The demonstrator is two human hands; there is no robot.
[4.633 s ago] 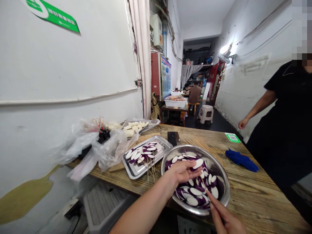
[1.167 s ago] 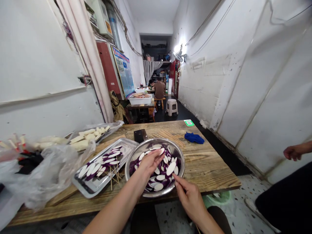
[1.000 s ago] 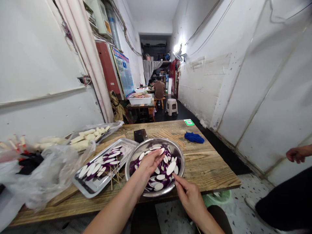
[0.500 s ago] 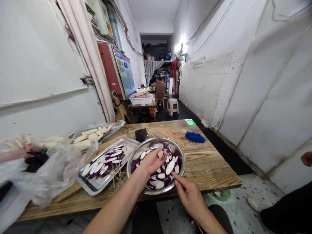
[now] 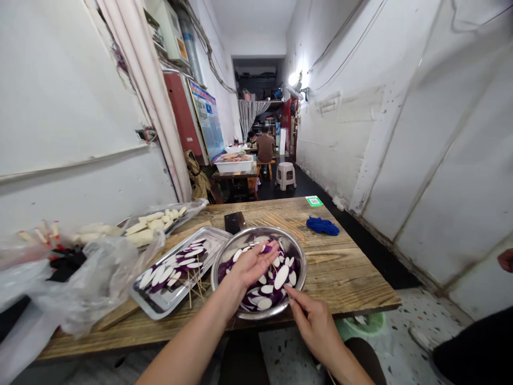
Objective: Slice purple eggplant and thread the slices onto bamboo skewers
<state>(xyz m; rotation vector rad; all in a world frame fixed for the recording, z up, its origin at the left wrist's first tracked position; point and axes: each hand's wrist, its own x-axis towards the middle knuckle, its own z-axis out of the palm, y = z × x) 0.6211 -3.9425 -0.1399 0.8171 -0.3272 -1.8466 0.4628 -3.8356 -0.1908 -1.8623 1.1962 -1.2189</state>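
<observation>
Back corridor of a small eatery.
Wooden table holds trays (sliced food, skewers); a stool stands beyond.

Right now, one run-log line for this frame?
left hand: over steel bowl, at eggplant slices | right hand: pinching skewer at bowl rim | tray: skewered slices

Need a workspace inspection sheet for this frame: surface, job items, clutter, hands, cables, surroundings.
Surface: wooden table, worn planks, bare at the right end.
Job's things: steel bowl of eggplant slices; metal tray with skewered slices; loose bamboo skewers beyond the bowl.
Clutter: plastic bags, white cut pieces, cleaver, blue cloth, green QR card.
Hands: left hand over the bowl holding a slice; right hand at the bowl's near rim, pinching a skewer.
Cables: wiring along the left wall, off the table.
Surroundings: narrow corridor, stool, seated person far back, another person's hand at right edge.
</observation>
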